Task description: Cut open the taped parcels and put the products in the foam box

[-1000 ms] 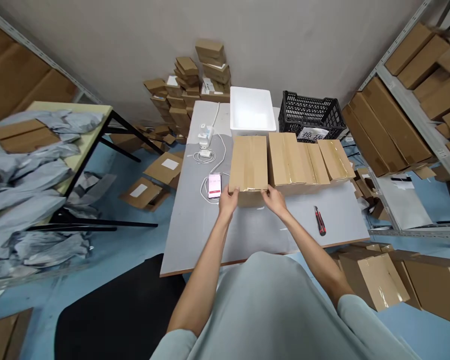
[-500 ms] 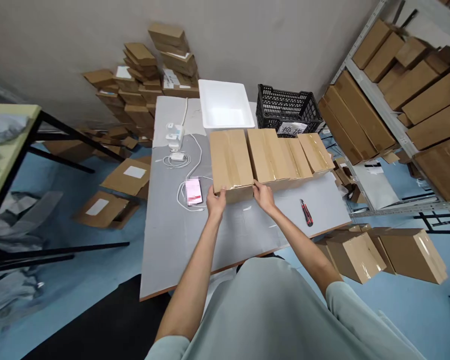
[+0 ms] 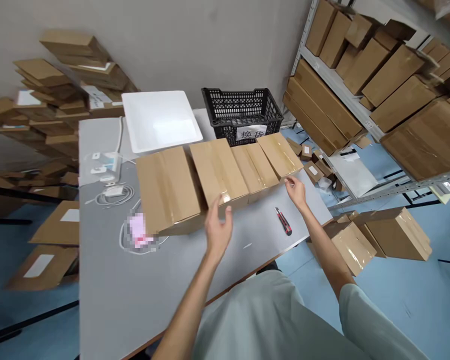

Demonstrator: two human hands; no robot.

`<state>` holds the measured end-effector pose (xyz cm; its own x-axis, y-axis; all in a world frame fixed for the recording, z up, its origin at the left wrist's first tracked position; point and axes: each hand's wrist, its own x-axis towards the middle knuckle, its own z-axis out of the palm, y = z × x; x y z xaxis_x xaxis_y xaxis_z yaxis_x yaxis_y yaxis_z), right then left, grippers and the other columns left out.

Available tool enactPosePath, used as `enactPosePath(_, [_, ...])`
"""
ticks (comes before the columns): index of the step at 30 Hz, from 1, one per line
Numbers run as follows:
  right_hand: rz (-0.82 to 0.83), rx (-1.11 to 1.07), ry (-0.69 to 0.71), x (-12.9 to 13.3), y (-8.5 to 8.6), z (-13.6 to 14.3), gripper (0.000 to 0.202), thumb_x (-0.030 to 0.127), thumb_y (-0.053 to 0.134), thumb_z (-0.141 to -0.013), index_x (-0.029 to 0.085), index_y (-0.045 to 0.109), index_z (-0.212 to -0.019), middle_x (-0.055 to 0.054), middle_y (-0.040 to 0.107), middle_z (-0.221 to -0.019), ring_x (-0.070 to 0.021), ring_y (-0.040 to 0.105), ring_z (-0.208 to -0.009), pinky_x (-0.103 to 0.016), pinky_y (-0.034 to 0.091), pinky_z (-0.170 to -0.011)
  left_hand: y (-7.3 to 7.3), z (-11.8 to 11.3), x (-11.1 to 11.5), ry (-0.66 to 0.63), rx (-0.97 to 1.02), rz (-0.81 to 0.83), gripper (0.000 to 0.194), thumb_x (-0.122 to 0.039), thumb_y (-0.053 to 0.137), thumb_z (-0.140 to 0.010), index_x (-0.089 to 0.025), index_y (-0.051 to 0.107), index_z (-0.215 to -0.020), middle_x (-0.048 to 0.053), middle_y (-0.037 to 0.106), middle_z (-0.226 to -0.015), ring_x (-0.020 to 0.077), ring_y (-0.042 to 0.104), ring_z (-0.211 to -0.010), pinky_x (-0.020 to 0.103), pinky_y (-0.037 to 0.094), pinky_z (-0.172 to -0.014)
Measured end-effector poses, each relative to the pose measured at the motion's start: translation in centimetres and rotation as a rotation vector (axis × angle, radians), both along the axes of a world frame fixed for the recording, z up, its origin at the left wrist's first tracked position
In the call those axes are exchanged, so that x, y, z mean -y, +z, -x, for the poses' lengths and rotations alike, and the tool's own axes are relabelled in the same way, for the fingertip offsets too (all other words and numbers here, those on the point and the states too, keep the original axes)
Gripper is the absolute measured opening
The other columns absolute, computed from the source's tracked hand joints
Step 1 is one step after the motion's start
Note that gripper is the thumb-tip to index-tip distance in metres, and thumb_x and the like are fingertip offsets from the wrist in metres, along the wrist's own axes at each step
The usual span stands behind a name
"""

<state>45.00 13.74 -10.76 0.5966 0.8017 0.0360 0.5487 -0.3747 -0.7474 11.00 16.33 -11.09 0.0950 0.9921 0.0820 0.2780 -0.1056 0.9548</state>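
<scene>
Several taped cardboard boxes stand in a row on the grey table. My left hand, thumb and fingers apart, is at the front edge of the second box and holds nothing. At the front right corner of the rightmost box is my right hand, its fingers curled near the edge; whether they grip it I cannot tell. The leftmost box is untouched. A red and black utility knife lies in front of the row, between my hands.
Behind the boxes are a white bin and a black crate. A power strip, coiled cable and blurred pink item lie left. Shelves with boxes rise right; more boxes stand on the floor.
Both hands have left the leftmost box and moved right along the row; my left hand has opened. The view has shifted right and closer. A gap beside the leftmost box looks wider.
</scene>
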Motion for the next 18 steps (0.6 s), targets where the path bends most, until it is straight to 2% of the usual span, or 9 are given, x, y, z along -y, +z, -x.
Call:
enactPosePath(3, [0.008,0.090,-0.058,-2.4,-1.8,-6.4,0.048,0.037,0.066,-0.103,0.014,0.076,-0.143,-0.022,0.076,-0.150,-0.0348,0.070,-0.143,-0.051,0.053,-0.127,-1.3,-10.6,-1.8,-0.140,0.107,0.248,0.053,-0.036,0.074,-0.105,-0.021,0.069,-0.156,0.016,0.069,-0.164,0.0331,0.064,-0.155,0.047,0.044,-0.137])
enactPosePath(5, [0.042,0.095,-0.096,-4.4,-3.3,-10.0,0.059,0.038,0.070,-0.100,0.010,0.070,-0.151,-0.026,0.070,-0.158,-0.0370,0.063,-0.153,-0.052,0.047,-0.133,-2.6,-17.4,-3.7,-0.180,0.102,0.400,0.056,-0.027,0.075,-0.102,-0.017,0.067,-0.156,0.020,0.065,-0.167,0.0349,0.063,-0.156,0.049,0.045,-0.135])
enactPosePath(8, [0.128,-0.038,-0.131,-7.5,-5.7,-14.3,0.072,0.042,0.076,-0.095,0.007,0.064,-0.157,-0.030,0.065,-0.163,-0.0415,0.059,-0.158,-0.055,0.046,-0.133,-4.4,-25.2,-6.8,-0.186,0.090,0.476,0.057,-0.021,0.079,-0.097,-0.014,0.067,-0.151,0.022,0.068,-0.162,0.0353,0.065,-0.153,0.049,0.047,-0.134])
enactPosePath(10, [0.158,-0.144,-0.103,-9.0,-7.2,-16.3,0.068,0.044,0.079,-0.092,0.009,0.069,-0.150,-0.027,0.073,-0.152,-0.0427,0.067,-0.150,-0.055,0.052,-0.127,-5.4,-28.4,-8.5,-0.169,0.087,0.497,0.054,-0.022,0.079,-0.096,-0.015,0.067,-0.149,0.021,0.074,-0.153,0.0343,0.071,-0.145,0.049,0.051,-0.130])
enactPosePath(12, [0.145,-0.217,-0.025,-10.0,-8.2,-17.6,0.055,0.046,0.078,-0.091,0.015,0.076,-0.136,-0.020,0.083,-0.135,-0.0383,0.077,-0.134,-0.050,0.060,-0.118,-6.0,-30.3,-9.5,-0.135,0.080,0.529,0.055,-0.022,0.078,-0.096,-0.015,0.065,-0.149,0.022,0.077,-0.146,0.0349,0.074,-0.139,0.052,0.053,-0.127])
enactPosePath(15, [0.098,-0.281,0.076,-10.2,-8.9,-18.4,0.044,0.054,0.076,-0.093,0.021,0.079,-0.122,-0.010,0.088,-0.120,-0.0298,0.083,-0.116,-0.044,0.066,-0.108,-6.5,-31.8,-9.9,-0.093,0.086,0.564,0.061,-0.023,0.079,-0.095,-0.015,0.061,-0.152,0.023,0.078,-0.145,0.0360,0.074,-0.138,0.055,0.053,-0.127])
enactPosePath(18, [0.068,-0.299,0.088,-8.8,-8.4,-18.5,0.052,0.065,0.072,-0.093,0.021,0.078,-0.121,-0.011,0.088,-0.118,-0.0303,0.083,-0.112,-0.047,0.066,-0.106,-6.4,-32.3,-9.5,-0.103,0.135,0.552,0.071,-0.023,0.080,-0.093,-0.018,0.056,-0.160,0.020,0.074,-0.155,0.0322,0.072,-0.144,0.049,0.050,-0.131])
